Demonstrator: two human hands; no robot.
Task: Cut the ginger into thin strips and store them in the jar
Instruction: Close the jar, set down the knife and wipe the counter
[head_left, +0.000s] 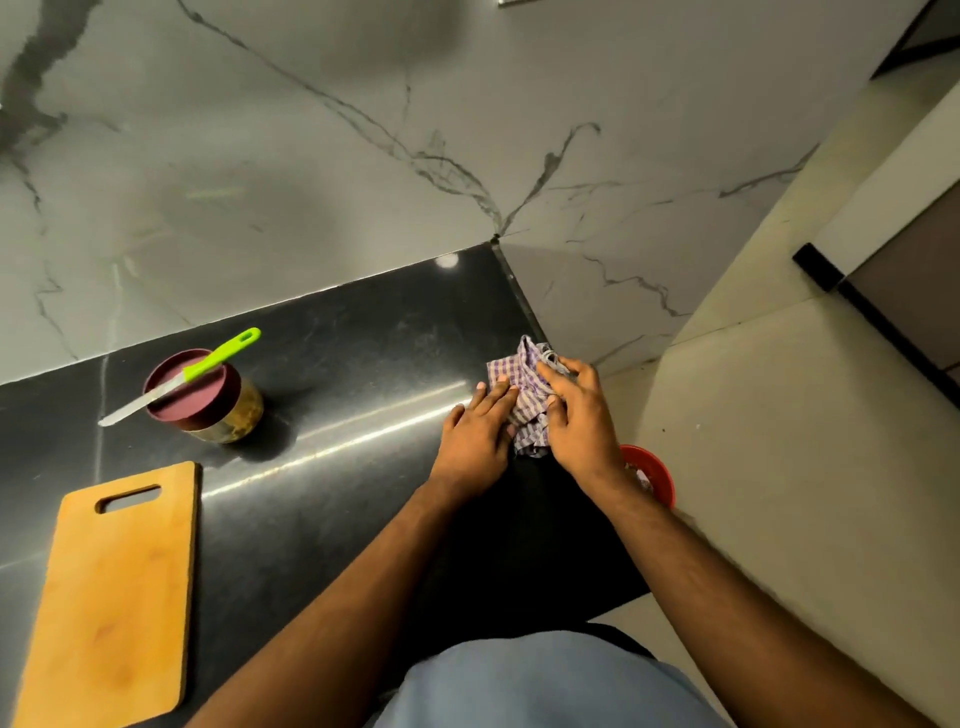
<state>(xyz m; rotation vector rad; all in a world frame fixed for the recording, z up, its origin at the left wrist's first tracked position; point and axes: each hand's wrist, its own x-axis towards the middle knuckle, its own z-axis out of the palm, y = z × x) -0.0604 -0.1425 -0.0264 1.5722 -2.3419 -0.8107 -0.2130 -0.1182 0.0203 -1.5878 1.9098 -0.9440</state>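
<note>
We see the jar (223, 402) standing lidded on the black bench (363, 364), left of middle, with a knife (179, 376) laid across its lid and a board (111, 587) lying nearer us. Well to the right, at the bench's edge, our left hand (478, 431) presses flat, fingers straight, on a checked cloth (524, 400), while our right hand (582, 415) grips the cloth with curled fingers. A red bowl (654, 475) shows just beyond the right wrist.

Purple-white checked cloth (524, 395); maroon-lidded jar (205, 397); green-handled knife (182, 375); black counter (363, 353).
</note>
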